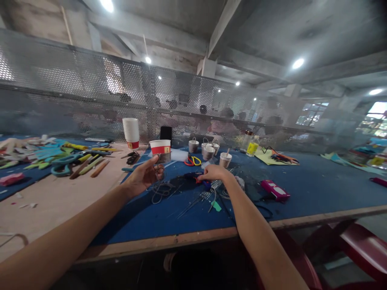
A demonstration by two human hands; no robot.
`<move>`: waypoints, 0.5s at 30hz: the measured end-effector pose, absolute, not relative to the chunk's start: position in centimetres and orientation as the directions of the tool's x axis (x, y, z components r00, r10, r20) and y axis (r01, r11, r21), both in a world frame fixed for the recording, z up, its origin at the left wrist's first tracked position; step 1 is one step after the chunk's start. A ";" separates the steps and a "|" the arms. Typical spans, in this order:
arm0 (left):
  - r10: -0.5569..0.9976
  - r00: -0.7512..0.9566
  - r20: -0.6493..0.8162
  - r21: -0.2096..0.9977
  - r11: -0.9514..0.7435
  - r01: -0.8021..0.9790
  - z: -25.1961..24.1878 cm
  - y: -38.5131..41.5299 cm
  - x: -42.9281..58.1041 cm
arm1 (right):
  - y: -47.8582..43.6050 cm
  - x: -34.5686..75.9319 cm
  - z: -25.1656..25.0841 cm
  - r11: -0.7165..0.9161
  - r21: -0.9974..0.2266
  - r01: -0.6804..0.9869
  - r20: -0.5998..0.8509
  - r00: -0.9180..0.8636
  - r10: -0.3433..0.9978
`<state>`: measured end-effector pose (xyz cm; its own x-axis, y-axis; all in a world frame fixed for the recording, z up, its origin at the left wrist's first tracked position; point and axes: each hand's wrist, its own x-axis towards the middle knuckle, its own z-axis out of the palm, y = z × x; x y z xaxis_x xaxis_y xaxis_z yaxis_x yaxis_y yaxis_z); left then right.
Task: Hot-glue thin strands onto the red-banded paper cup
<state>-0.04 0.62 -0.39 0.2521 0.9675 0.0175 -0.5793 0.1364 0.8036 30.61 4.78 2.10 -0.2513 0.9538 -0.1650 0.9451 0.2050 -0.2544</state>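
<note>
My left hand (145, 176) is closed around the lower side of a red-and-white paper cup (160, 146). The cup's lower part is wrapped in grey cord, and a loose length of grey cord (161, 191) trails below onto the blue table. Over the table's middle, my right hand (215, 172) has its fingers closed on a dark blue glue gun (193, 176) with an orange trigger; the fingers partly cover it. Thin clear sticks and strands (196, 199) lie just below this hand. Yellow-and-red-handled scissors (192, 161) rest between the hands, farther back.
A stack of paper cups (131, 131) stands at back left. Several cord-wrapped cups (208, 152) stand behind the hands. A yellow-labelled bottle (252, 146) and a magenta box (275, 190) are to the right. Blue-handled scissors (65, 163) and tools lie left. A mesh partition (181, 96) runs behind.
</note>
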 end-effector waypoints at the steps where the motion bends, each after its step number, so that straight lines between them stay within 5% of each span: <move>1: 0.965 0.260 0.036 0.802 0.127 -0.583 -0.5 0.7 -0.1 | 4.7 30.6 2.1 0.219 -0.225 0.949 -0.227 -0.269 0.936; 8: 0.952 0.303 0.029 0.820 0.151 -0.552 -0.4 0.3 -0.1 | 5.0 30.6 1.9 0.220 -0.251 0.943 -0.262 -0.285 0.922; 15: 0.968 0.252 0.019 0.822 0.128 -0.554 -0.9 0.7 -0.3 | 5.1 32.1 3.0 0.180 -0.386 0.905 -0.019 -0.203 0.979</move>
